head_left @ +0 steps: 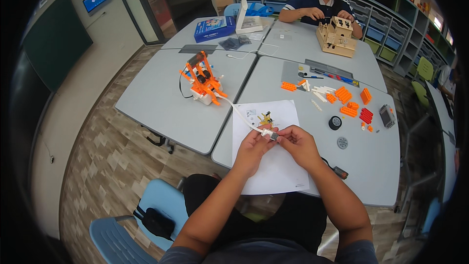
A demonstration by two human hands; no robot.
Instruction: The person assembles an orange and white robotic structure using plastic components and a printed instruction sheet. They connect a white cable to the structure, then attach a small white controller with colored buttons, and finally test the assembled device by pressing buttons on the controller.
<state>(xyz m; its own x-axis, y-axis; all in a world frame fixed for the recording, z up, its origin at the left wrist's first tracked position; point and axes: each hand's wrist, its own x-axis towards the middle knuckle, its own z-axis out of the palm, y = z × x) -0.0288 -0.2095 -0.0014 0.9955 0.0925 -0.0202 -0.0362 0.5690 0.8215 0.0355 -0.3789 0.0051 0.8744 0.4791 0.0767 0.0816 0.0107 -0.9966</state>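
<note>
1. The landmark is the white printed sheet [276,178], lying on the gray surface [161,112] with a yellow-and-black model pictured on it.
2. Above the sheet, the small white-and-gray connector block [270,135] is held between both hands.
3. The left hand [252,151], over the sheet's left part, pinches the white end of the block with its fingers drawn close together.
4. The right hand [299,147], over the sheet's right part, has its thumb and fingertips closed narrowly at the gray end of the block.
5. A white cable [240,112] runs from the block past the sheet's upper left corner to the orange-and-white model [202,84], which stands beyond the sheet to the left.
6. Right of the sheet lie a black wheel [335,122] and a round gray piece [342,143]; farther right is a gray box-shaped unit [387,116].
7. Beyond the sheet to the right, orange bricks [343,94] and red bricks [366,115] are scattered.
8. Far beyond the sheet, a co-worker [305,12] has both hands at a wooden model [336,41].
</note>
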